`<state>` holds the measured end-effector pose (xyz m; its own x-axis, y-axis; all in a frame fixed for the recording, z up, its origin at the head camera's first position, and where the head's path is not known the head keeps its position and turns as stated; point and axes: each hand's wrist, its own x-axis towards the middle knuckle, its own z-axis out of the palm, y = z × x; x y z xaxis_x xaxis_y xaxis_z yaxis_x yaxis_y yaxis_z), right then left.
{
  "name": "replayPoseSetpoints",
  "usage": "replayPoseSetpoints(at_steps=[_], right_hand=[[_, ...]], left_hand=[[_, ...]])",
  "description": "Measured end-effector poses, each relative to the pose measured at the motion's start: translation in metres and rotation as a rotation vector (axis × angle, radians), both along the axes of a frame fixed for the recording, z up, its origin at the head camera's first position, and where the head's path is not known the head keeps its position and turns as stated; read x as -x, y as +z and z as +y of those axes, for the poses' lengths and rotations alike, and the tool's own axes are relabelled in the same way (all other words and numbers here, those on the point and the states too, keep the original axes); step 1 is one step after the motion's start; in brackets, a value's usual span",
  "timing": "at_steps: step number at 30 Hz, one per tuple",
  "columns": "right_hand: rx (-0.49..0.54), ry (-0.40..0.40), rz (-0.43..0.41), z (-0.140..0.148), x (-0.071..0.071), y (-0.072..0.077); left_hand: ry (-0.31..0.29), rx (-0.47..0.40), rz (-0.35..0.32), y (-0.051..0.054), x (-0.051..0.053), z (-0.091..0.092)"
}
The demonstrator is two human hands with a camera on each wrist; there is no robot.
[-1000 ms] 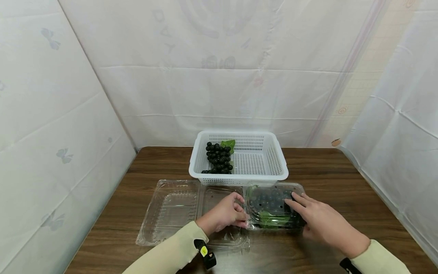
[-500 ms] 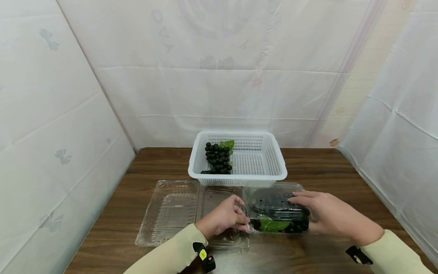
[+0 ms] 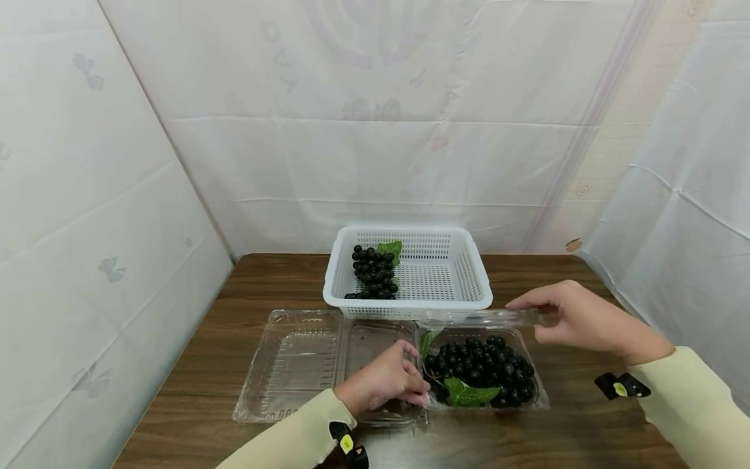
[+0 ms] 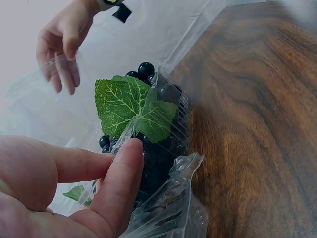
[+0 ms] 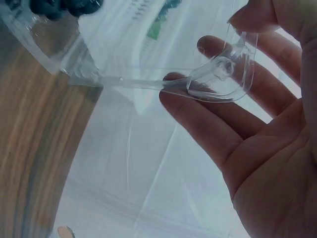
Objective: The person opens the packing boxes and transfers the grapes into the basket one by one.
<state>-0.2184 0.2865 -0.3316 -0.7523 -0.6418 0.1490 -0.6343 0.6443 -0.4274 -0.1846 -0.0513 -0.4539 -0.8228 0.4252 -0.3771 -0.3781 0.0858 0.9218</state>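
Note:
A clear plastic clamshell container (image 3: 540, 398) holds a bunch of dark grapes (image 3: 486, 365) with a green leaf (image 3: 469, 393) at its near side. My left hand (image 3: 387, 379) pinches the container's near left rim between thumb and finger, also plain in the left wrist view. At the right, my right hand (image 3: 586, 324) holds the corner of the clear lid (image 3: 469, 318), which stands raised along the container's far side. The right wrist view has the thumb on one side of the lid's edge and the fingers (image 5: 198, 116) behind it.
A white perforated basket (image 3: 408, 304) stands behind, with another bunch of dark grapes (image 3: 375, 270) and a leaf in its left part. To the left lies an opened clear clamshell (image 3: 293, 358). White cloth (image 3: 375, 163) hangs around the wooden table (image 3: 562, 423).
My right hand has lifted the lid from lying over the grapes to standing up at the back, moving right and away. The grapes are now uncovered. My left hand has stayed in place.

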Motion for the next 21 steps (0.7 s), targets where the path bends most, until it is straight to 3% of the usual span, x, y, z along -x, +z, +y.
replayPoseSetpoints(at_steps=[5,13,21], right_hand=[[0.061,-0.011,0.073,0.003,0.013,0.008],[0.123,-0.03,0.135,0.016,0.027,0.01],[0.159,-0.103,0.096,0.024,0.032,0.01]], left_hand=[[0.011,-0.002,-0.004,-0.001,-0.005,0.004],[-0.012,-0.029,-0.013,0.001,-0.011,0.014],[-0.032,-0.049,-0.012,0.001,-0.015,0.027]])
